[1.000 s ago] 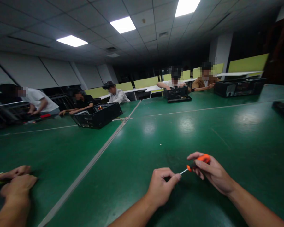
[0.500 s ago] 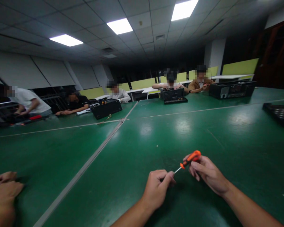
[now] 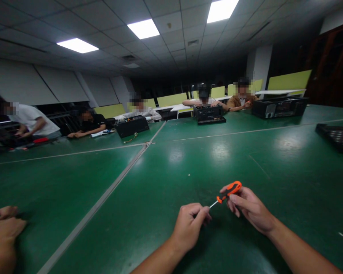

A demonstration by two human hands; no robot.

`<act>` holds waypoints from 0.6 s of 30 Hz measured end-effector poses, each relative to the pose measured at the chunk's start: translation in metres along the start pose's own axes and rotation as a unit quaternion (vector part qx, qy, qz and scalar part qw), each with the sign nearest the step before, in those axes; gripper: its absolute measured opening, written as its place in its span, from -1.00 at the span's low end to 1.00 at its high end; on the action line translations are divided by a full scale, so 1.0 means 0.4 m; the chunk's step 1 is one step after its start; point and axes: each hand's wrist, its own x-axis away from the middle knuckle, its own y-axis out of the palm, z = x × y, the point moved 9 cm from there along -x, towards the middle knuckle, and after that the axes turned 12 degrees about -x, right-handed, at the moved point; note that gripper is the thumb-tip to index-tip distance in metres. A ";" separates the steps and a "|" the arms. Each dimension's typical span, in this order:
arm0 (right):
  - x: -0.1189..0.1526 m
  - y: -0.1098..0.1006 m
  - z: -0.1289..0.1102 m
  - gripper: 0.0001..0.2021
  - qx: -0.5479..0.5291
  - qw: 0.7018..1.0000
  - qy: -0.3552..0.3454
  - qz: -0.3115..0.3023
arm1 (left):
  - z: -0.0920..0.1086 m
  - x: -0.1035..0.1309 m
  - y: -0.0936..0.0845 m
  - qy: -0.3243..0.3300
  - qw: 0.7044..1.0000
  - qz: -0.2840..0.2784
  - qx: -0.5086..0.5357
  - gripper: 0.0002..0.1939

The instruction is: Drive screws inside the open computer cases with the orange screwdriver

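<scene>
An orange and black screwdriver (image 3: pixel 230 191) is held between my two hands, above the green tabletop (image 3: pixel 148 228). My right hand (image 3: pixel 250 207) grips its handle between thumb and fingers, with the butt end pointing up and to the right. The thin metal shaft slants down to the left. My left hand (image 3: pixel 191 224) is closed, thumb and forefinger pinching the shaft's far end, so the tip is hidden.
At the left edge lie another person's hands (image 3: pixel 5 224). Across the table, people sit behind black computer cases (image 3: pixel 133 126), (image 3: pixel 280 108) and an opened case (image 3: pixel 210 114). A black perforated panel (image 3: pixel 335 137) rests at far right. A grey seam (image 3: pixel 103 199) divides the tabletop.
Both my hands keep the same hold on the screwdriver. Across the table, the person at centre left has raised their arms over the black case, which has shifted slightly right.
</scene>
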 end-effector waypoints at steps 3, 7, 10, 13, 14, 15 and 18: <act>0.004 -0.001 0.001 -0.63 0.021 1.000 0.015 0.001 | 0.009 0.000 -0.005 0.015 1.000 0.011 -0.009 -0.78; 0.005 -0.005 0.004 -0.63 0.038 0.999 0.023 -0.001 | 0.005 -0.001 -0.018 0.005 0.999 0.035 -0.005 -0.84; 0.001 -0.004 0.002 -0.62 0.018 1.000 0.006 -0.003 | -0.001 -0.001 -0.008 -0.007 1.000 0.015 0.000 -0.63; 0.000 -0.004 -0.002 -0.60 0.013 1.000 -0.003 0.002 | 0.004 -0.002 0.007 0.005 1.000 -0.013 -0.002 -0.61; 0.000 -0.004 -0.001 -0.60 0.020 1.000 0.004 0.001 | 0.007 -0.001 0.006 0.010 1.000 -0.009 -0.005 -0.68; 0.001 -0.004 0.001 -0.61 0.028 1.000 0.011 -0.001 | 0.009 -0.001 0.002 0.014 1.000 0.000 -0.008 -0.76; 0.003 -0.007 0.001 -0.63 0.042 0.999 0.016 -0.005 | 0.011 0.001 -0.015 0.015 0.999 0.034 -0.006 -0.84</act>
